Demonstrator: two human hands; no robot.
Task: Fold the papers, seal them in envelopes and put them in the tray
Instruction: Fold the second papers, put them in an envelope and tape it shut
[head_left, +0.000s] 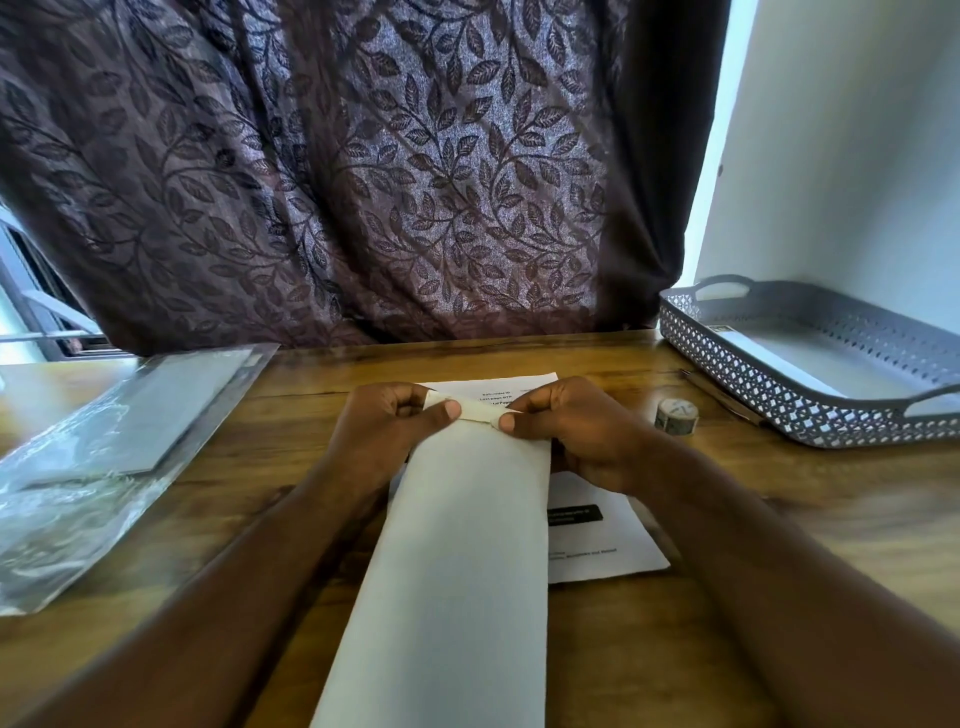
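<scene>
Both hands, left hand (387, 428) and right hand (561, 431), pinch the far end of the envelope (457, 545); it looks light and bends easily, so holding the edges seems best.

Landmark: the grey tray (810, 400) at the far right of the wooden table (779, 519). Just left of its near corner, a small tape roll (675, 414) and a pen (722, 397) lying along the tray wall — a tight gap there. Further left, both hands (387, 431) (566, 434) pinching the envelope (457, 545) over printed sheets (597, 535). Bare wood open in front of the tray, toward the near edge. Far left of the tray, a plastic packet (104, 457). Behind it — curtain (363, 171) and wall.
</scene>
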